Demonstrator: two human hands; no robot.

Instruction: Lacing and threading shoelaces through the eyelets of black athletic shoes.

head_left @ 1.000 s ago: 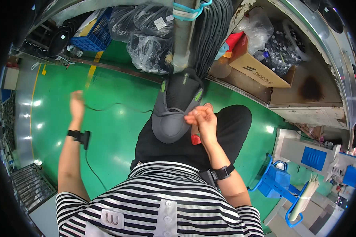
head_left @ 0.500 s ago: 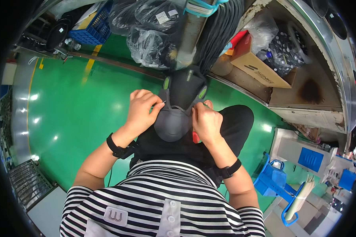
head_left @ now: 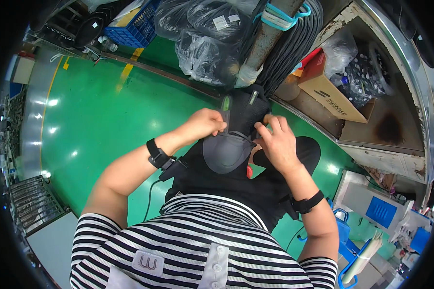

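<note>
In front of my lap is a black mesh fabric piece point(head_left: 246, 113) with a smooth grey rounded end point(head_left: 225, 153) towards me and a green patch on its left side. Its exact kind does not show. My left hand point(head_left: 203, 124) pinches its left edge between thumb and fingers, where the mesh meets the grey part. At the opposite edge, my right hand point(head_left: 278, 144) is closed with thumb and forefinger on the fabric, the other fingers curled above. The piece's far end lies against a rusty metal post point(head_left: 270, 45).
A bundle of black cords point(head_left: 301, 48) hangs beside the post. Bagged dark goods point(head_left: 202, 55) and a blue crate point(head_left: 130, 31) stand beyond. At right, a cardboard box point(head_left: 335, 98) holds bagged parts on a metal shelf. A blue rack point(head_left: 345, 226) stands lower right.
The view has shifted, so the scene sits farther right. My left hand still pinches the left edge; my right fingers have opened slightly and sit higher along the right edge.
</note>
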